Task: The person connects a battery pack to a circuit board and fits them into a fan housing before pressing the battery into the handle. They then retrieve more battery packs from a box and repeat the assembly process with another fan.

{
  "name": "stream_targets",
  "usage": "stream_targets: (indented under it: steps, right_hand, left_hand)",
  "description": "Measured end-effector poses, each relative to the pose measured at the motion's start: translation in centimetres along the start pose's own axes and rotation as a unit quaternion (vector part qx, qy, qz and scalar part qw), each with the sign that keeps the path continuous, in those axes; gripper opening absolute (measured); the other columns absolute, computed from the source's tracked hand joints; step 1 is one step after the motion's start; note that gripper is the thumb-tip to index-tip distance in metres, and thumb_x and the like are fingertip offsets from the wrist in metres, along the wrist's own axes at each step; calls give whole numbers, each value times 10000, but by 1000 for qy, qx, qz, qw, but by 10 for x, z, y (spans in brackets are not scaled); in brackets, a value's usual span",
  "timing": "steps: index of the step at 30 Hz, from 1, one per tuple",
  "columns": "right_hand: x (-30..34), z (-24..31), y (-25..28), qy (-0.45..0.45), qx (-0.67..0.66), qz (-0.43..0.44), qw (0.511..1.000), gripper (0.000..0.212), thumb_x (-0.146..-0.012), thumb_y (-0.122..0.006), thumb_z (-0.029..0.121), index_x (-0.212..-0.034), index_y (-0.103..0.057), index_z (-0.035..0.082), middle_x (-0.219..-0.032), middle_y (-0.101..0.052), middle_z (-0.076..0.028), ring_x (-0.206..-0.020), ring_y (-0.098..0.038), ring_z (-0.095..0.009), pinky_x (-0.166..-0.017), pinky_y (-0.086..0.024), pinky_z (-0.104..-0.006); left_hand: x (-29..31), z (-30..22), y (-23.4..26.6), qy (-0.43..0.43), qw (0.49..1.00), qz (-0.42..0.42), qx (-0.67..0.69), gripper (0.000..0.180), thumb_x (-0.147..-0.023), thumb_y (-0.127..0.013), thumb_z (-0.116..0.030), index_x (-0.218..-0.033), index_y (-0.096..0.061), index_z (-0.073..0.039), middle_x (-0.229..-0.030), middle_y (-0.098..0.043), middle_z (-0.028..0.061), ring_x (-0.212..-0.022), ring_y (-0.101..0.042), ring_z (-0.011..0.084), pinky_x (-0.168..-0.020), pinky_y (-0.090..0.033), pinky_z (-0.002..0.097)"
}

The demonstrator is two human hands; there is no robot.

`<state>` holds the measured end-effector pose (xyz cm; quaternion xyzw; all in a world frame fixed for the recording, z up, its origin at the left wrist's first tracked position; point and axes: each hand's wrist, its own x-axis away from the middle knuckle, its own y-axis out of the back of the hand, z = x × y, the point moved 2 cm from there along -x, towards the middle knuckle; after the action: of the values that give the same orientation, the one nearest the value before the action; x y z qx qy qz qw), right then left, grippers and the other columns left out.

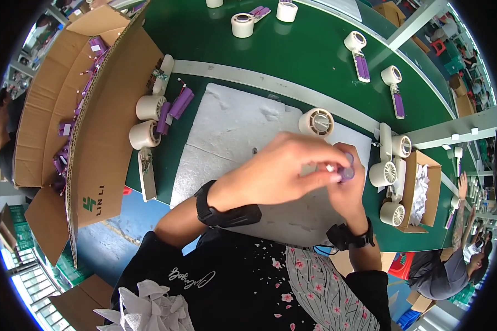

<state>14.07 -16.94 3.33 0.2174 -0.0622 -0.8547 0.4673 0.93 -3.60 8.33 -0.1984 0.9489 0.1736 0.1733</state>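
Note:
Over the white foam sheet (215, 127) my two hands meet. My right hand (349, 190) is closed around a purple battery pack (346, 175), of which mostly the end shows. Thumb and fingertips of my left hand (284, 168) pinch together beside it, at a small white connector (330, 167); the wire is too small to make out. Just beyond my hands, a white handheld fan (316, 122) lies with its round grille up; its handle is hidden behind my hands.
Left stands a tall carton (102, 138) containing purple battery packs. Beside it are fan bodies (144, 134) and loose purple batteries (182, 103). More fans (392, 214) and a small box (436, 193) of white paper sit right. Fans with batteries (361, 66) line the far green table (309, 52).

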Motion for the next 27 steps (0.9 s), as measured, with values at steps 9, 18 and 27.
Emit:
stream_targets:
  steps: [9,18,27]
  right_hand:
    - [-8,-23,-11,-50,43,35,997,257,-783,-696,-89,-897,-504,37,-939,-643,-72,-764,-581,-151,-683,-481,-280]
    - [-7,-30,-22,94,162,47,981,294,-682,-732,-113,-827,-530,45,-868,-676,-96,-773,-619,-269,-665,-500,-334]
    - [-11,-24,-25,78,167,72,980,294,-632,-720,-116,-795,-545,55,-821,-664,-68,-743,-597,-263,-651,-481,-336]
  left_hand:
    - [4,81,0,115,985,102,-81,207,-752,-739,7,-924,-630,-25,-907,-650,78,-839,-635,250,-707,-505,336]
    - [9,89,4,128,985,114,-16,228,-747,-709,31,-945,-633,-51,-866,-652,93,-832,-627,301,-709,-490,393]
    - [12,92,4,122,986,102,-51,252,-738,-736,31,-955,-651,-65,-881,-666,71,-822,-633,266,-689,-503,364]
